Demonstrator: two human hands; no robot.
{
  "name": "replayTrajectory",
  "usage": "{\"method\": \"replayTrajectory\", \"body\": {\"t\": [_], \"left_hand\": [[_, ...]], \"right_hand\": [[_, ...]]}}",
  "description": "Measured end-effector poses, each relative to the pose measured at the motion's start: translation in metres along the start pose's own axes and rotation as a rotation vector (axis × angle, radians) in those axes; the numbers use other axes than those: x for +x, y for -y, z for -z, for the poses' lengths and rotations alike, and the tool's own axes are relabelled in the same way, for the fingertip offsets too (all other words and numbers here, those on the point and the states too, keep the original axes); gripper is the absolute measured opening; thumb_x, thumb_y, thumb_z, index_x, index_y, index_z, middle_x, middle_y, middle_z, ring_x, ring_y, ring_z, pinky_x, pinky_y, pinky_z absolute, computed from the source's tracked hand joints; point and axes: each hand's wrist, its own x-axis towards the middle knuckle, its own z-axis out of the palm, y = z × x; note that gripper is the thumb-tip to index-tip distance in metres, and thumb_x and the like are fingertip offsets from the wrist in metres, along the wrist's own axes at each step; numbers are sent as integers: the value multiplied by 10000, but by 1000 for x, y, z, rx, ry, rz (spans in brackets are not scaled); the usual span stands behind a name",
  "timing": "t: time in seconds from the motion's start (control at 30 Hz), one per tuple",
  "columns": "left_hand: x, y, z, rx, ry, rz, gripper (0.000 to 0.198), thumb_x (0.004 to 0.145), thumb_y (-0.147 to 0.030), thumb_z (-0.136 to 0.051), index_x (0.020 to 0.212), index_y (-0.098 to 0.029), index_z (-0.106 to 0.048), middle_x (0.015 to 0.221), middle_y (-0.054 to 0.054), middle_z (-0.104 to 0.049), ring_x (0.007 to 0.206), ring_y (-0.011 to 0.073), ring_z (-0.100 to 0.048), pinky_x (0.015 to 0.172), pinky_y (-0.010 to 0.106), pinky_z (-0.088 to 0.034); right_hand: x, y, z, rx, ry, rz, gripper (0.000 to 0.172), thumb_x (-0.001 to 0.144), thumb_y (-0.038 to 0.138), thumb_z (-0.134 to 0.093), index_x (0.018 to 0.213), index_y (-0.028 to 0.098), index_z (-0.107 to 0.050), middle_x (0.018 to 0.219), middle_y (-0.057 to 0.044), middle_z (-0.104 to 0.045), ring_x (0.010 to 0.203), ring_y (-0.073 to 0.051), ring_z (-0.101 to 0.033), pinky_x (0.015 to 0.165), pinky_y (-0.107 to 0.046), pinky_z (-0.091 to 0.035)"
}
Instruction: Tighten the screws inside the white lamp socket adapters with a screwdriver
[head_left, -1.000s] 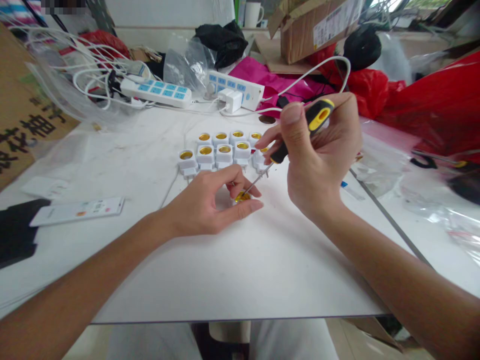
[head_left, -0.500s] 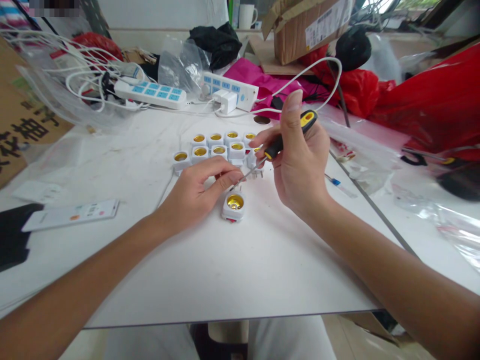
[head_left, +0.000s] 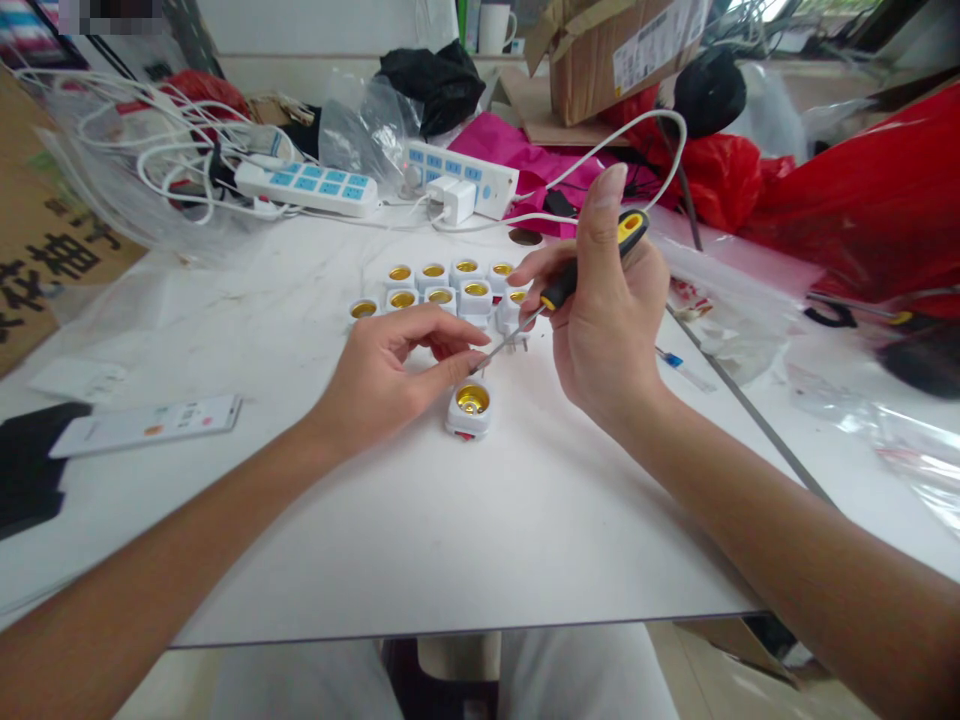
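Yellow-and-black screwdriver [head_left: 560, 289]: gripping it aslant in right hand [head_left: 611, 312], curling left hand [head_left: 386, 380] beside lone socket [head_left: 472, 411], perhaps pinching the tip [head_left: 481, 364] for aim (cannot tell).

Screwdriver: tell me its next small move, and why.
Probably move the tip of the screwdriver from beside the left hand to just over the nearest white socket. The right hand grips the screwdriver by its handle, and that socket sits close by, gold-lined mouth facing up. Whether the left hand pinches something small, I cannot tell.
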Motion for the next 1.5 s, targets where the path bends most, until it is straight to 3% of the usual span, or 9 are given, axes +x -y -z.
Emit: {"method": "replayTrajectory", "body": {"t": [0.13, 0.37, 0.53, 0.7, 0.9, 1.03, 1.27, 1.5], "left_hand": [[0, 2, 1, 19, 6, 39, 55, 904, -226, -913, 947, -227, -879, 915, 30, -848, 874, 199, -766, 830, 345, -600], [-1, 4, 1, 1, 59, -49, 44, 926, -203, -898, 959, -231, -887, 928, 36, -821, 848, 190, -723, 816, 358, -587], [-1, 3, 0, 3, 82, -21, 25, 935, -220, -895, 955, -217, -880, 937, 48, -820, 851, 195, -716, 819, 367, -580], [-1, 1, 0, 23, 76, 6, 41, 934, -249, -894, 938, -220, -864, 920, 44, -813, 833, 197, -704, 814, 373, -581], [-1, 0, 2, 59, 109, 37, 84, 971, -291, -861, 929, -219, -849, 896, 42, -801, 841, 198, -711, 797, 358, -576], [-1, 0, 2, 108, 120, 27, 122, 1001, -336, -843, 948, -226, -851, 935, 45, -819, 892, 207, -728, 814, 352, -569], [-1, 1, 3, 130, 100, 3, 122, 1011, -345, -843, 978, -231, -868, 975, 43, -843, 932, 209, -754, 841, 341, -578], [-1, 2, 2, 120, 52, 1, 106, 998, -344, -853, 995, -241, -875, 985, 44, -853, 929, 214, -754, 845, 354, -581]], "right_hand": [[1, 2, 1, -4, -31, -17, 621, 985, 776, -711, 674, 264, -549, 606, 3, -746, 392, -120, -598, 333, -250, -452], [1, 7, 0, 10, -84, -34, 490, 1000, 693, -766, 804, 266, -631, 593, 12, -735, 439, -147, -614, 375, -288, -456], [-5, 8, -1, -12, -51, 7, 482, 1021, 675, -742, 781, 298, -561, 593, 32, -712, 460, -165, -596, 415, -341, -447], [-8, 3, -2, 18, -43, 96, 489, 981, 677, -794, 903, 333, -456, 607, 76, -730, 442, -185, -597, 425, -354, -420], [-7, -6, -2, 33, -26, 224, 509, 962, 650, -834, 956, 333, -437, 561, 135, -557, 410, -155, -606, 373, -294, -330], [-7, -6, -1, 36, -22, 254, 492, 967, 614, -853, 939, 329, -452, 566, 130, -518, 408, -154, -613, 350, -297, -307], [-5, -5, -1, 1, -27, 258, 500, 968, 693, -804, 947, 325, -464, 548, 134, -525, 376, -126, -521, 359, -272, -339], [-11, -3, -4, 28, 66, 248, 370, 1037, 593, -761, 1043, 345, -486, 615, 102, -566, 484, -159, -599, 379, -270, -380]]}}
